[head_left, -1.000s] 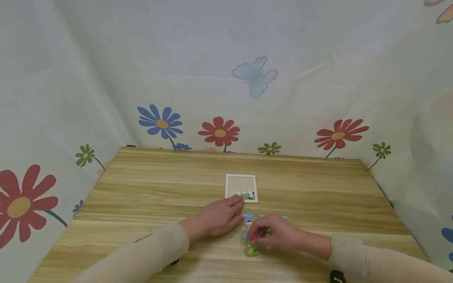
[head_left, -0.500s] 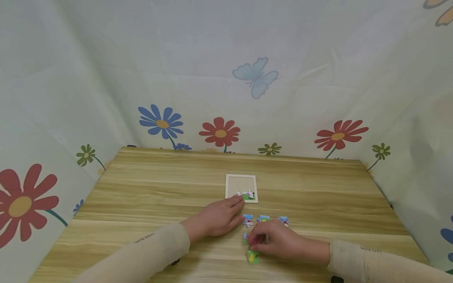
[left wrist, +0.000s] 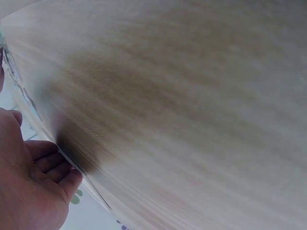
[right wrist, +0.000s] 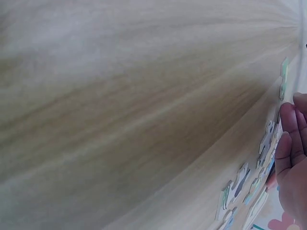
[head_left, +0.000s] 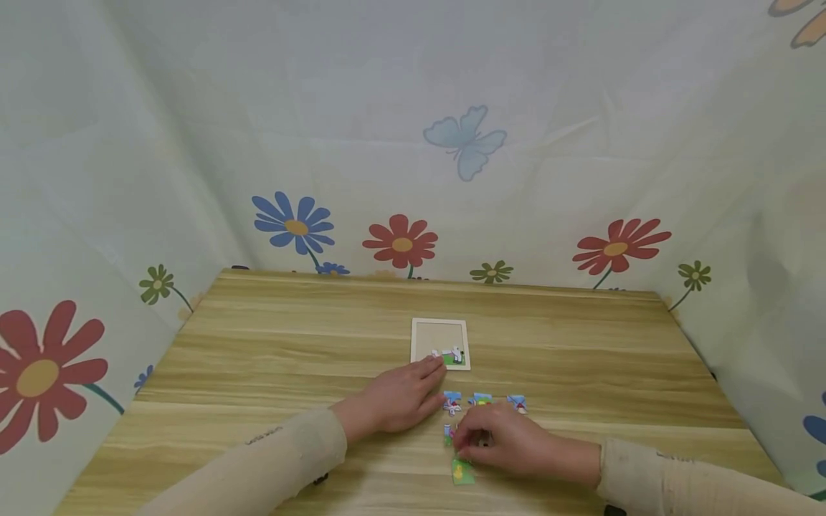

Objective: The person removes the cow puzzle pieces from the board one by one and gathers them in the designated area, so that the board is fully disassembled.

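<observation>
My left hand (head_left: 406,394) lies flat, its fingertips over the lower left part of a small square puzzle tray (head_left: 439,319). A green and white puzzle section (head_left: 457,356) sits in the tray's lower right, partly covered by those fingers. To the right, my right hand (head_left: 500,436) has curled fingers, with thumb and index finger at the upper edge of a green puzzle piece (head_left: 462,472) with a yellow figure. The right wrist view shows the fingertips (right wrist: 287,109) close beside that green piece (right wrist: 284,79); the exact contact is partly hidden.
Blue-topped puzzle pieces lie in a row: one at the left (head_left: 452,401), one in the middle (head_left: 482,398) and one at the right (head_left: 517,402). Another piece (head_left: 448,434) shows left of the right fingers. A floral curtain (head_left: 516,201) rises behind the wooden table (head_left: 290,322).
My right hand has shifted slightly toward the near side, and the green piece has moved the same way. More of the blue-topped pieces shows. The left hand has stayed in place.
</observation>
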{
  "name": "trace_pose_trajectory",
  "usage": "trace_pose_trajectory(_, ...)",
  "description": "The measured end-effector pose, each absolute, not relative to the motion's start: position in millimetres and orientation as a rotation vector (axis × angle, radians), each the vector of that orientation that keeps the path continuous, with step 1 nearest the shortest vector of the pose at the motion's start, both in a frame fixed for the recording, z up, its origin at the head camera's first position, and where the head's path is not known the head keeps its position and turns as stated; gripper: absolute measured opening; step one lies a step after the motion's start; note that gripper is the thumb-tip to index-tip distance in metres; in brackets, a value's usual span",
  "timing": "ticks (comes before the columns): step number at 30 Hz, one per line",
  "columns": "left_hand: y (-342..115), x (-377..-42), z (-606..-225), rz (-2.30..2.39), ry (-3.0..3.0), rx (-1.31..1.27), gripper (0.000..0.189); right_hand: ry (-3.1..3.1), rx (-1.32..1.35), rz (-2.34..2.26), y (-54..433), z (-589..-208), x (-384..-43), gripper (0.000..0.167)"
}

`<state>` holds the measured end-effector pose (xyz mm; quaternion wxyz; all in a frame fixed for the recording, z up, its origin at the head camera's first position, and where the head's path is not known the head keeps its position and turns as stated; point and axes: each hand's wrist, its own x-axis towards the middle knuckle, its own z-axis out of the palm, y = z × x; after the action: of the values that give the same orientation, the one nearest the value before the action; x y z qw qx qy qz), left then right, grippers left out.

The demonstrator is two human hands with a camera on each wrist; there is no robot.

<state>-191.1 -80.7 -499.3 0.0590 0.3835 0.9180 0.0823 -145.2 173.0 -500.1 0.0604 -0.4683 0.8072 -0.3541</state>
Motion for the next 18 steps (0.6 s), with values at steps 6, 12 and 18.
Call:
trace_pose_trajectory(6, -81.2, -189.8, -498.4, 0.258, 2.778, 1.169, 0.061, 2.421, -1.532, -1.008, 180.9, -499.7, -141.5, 0.011)
trace_pose_trajectory(12, -81.4, -189.6, -498.8, 0.247, 2.784, 1.171, 0.061, 2.44, -1.712, -0.88, 188.6, -501.0, -134.4, 0.023)
trace_pose_trajectory(18, -80.6, -190.1, -498.3, 0.232, 2.784, 1.17, 0.062, 2.502, -1.824, -0.801, 188.7, -503.6, -130.4, 0.027)
